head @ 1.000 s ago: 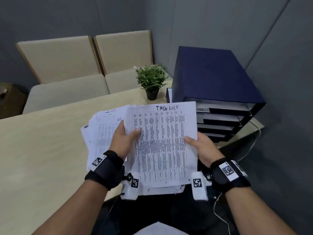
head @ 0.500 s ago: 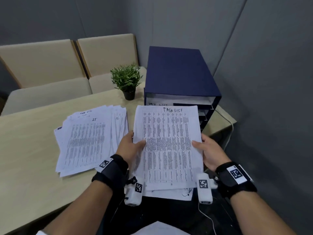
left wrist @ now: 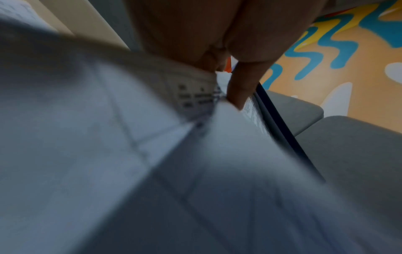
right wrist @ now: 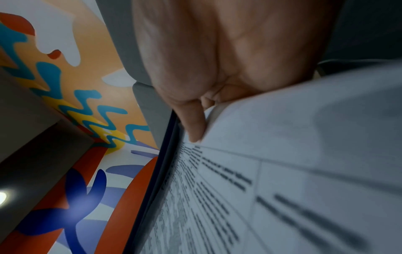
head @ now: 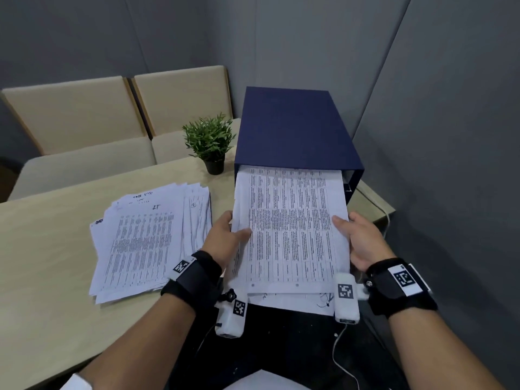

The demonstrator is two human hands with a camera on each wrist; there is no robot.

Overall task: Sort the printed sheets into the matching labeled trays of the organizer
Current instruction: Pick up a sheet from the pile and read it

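A thin stack of printed sheets is held flat between both hands, its far edge inside the top slot of the dark blue organizer. My left hand pinches the stack's left edge, thumb on top. My right hand pinches the right edge the same way. The wrist views show the printed sheets from below, with fingers curled under them. A fanned pile of other printed sheets, the top one marked "IT", lies on the table to the left. The lower trays are hidden behind the held sheets.
A small potted plant stands just left of the organizer. The beige table runs left; its right edge is near the grey wall. Cushioned bench seats sit behind the table. A white cable hangs below my right wrist.
Both hands moved the held sheets forward; the heading at the top edge has gone into the organizer's top slot. The pile on the table stayed put.
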